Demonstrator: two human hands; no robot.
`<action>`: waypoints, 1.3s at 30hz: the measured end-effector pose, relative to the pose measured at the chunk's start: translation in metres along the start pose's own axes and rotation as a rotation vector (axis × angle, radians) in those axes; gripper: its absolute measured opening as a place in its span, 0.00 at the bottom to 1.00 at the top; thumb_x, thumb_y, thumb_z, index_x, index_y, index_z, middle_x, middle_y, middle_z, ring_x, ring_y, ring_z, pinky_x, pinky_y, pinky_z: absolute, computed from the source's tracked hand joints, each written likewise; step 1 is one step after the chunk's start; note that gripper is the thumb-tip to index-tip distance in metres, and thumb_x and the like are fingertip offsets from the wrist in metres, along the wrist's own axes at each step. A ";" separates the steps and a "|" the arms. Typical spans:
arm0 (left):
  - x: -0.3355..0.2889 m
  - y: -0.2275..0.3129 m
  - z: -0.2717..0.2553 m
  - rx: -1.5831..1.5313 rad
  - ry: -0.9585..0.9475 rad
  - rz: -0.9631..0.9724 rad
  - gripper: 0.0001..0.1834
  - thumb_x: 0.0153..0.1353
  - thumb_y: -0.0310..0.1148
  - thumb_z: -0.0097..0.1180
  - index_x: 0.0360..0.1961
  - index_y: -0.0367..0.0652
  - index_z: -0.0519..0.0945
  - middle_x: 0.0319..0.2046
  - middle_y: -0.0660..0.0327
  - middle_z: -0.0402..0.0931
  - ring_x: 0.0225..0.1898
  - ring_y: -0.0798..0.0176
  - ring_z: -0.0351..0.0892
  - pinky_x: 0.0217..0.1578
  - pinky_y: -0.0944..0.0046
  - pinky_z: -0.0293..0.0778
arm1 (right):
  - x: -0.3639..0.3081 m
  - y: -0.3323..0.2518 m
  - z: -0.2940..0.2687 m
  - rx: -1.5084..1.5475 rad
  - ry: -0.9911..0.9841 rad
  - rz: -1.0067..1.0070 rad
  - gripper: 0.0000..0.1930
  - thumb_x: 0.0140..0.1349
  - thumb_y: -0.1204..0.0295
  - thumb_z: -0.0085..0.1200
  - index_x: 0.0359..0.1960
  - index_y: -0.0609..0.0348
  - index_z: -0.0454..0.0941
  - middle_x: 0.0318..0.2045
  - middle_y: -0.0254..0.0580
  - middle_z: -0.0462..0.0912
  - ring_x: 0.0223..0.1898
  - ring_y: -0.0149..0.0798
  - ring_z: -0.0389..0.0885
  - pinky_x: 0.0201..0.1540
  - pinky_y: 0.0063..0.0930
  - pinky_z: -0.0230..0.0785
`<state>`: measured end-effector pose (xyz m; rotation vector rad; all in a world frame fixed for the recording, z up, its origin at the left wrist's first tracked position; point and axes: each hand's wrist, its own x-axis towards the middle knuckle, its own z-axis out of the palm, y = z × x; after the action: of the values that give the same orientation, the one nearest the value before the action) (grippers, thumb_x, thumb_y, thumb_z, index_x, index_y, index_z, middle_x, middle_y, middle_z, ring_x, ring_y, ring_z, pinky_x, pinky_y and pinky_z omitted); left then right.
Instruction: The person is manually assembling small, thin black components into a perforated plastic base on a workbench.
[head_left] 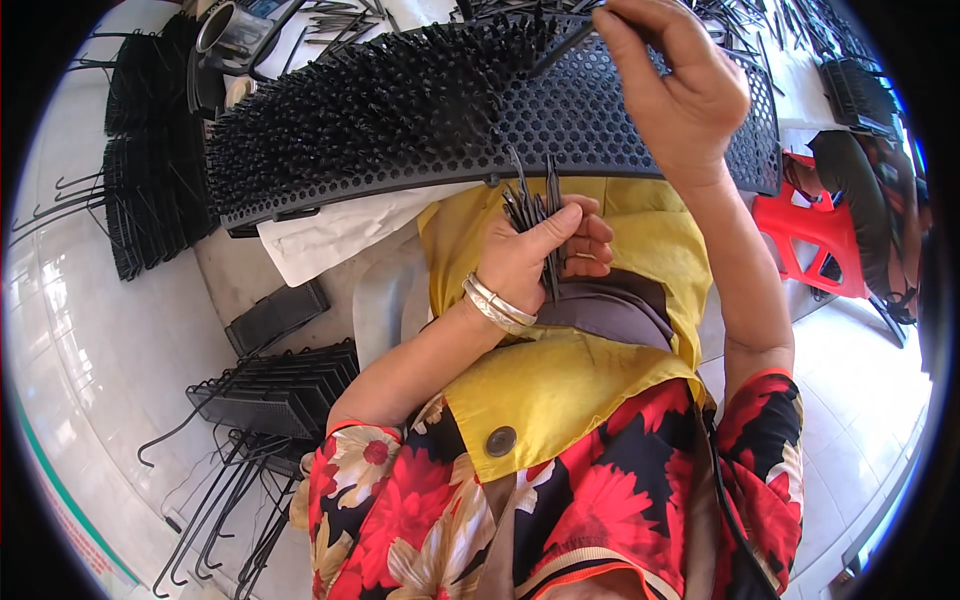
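Black pins (530, 205) clenched, left hand (530, 262) | right hand (675, 85) grip pinches rod (560, 45), tip hidden

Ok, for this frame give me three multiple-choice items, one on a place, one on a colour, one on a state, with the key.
1. Where is the bundle of thin black pins?
A. In the left hand
B. On the floor
C. On the red stool

2. What colour is the apron on the person's lap?
A. Blue
B. Yellow
C. White

3. How is the black perforated panel filled?
A. Pins all over
B. No pins
C. Pins crowd its left part, right part shows bare holes

Key:
1 A, the left hand's fingers close round the bundle.
2 B, the cloth is yellow.
3 C, bristling pins on the left, open holes near the right hand.
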<state>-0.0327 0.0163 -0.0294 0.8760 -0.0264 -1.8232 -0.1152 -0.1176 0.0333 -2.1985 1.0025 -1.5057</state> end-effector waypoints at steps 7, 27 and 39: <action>0.002 -0.002 0.000 0.003 -0.012 -0.023 0.14 0.56 0.33 0.52 0.38 0.34 0.72 0.28 0.53 0.75 0.28 0.59 0.76 0.29 0.63 0.75 | -0.008 0.065 0.058 0.229 0.192 -0.913 0.11 0.38 0.83 0.52 0.28 0.66 0.70 0.27 0.46 0.71 0.24 0.44 0.71 0.22 0.31 0.65; 0.000 -0.001 0.000 0.068 -0.029 0.001 0.13 0.57 0.32 0.49 0.40 0.34 0.70 0.29 0.52 0.75 0.29 0.58 0.77 0.29 0.61 0.76 | -0.030 0.011 -0.006 0.065 -0.569 0.093 0.12 0.48 0.75 0.56 0.36 0.64 0.73 0.20 0.42 0.75 0.21 0.29 0.74 0.25 0.21 0.67; 0.001 -0.001 -0.003 -0.024 -0.035 0.006 0.16 0.58 0.37 0.48 0.38 0.32 0.71 0.28 0.52 0.74 0.27 0.58 0.77 0.28 0.63 0.76 | -0.029 0.016 -0.017 0.140 -0.236 0.448 0.07 0.46 0.76 0.55 0.27 0.64 0.74 0.20 0.38 0.75 0.22 0.28 0.73 0.24 0.19 0.65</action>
<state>-0.0318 0.0166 -0.0326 0.8262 -0.0287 -1.8292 -0.1422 -0.1068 0.0107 -1.8415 1.1709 -1.0553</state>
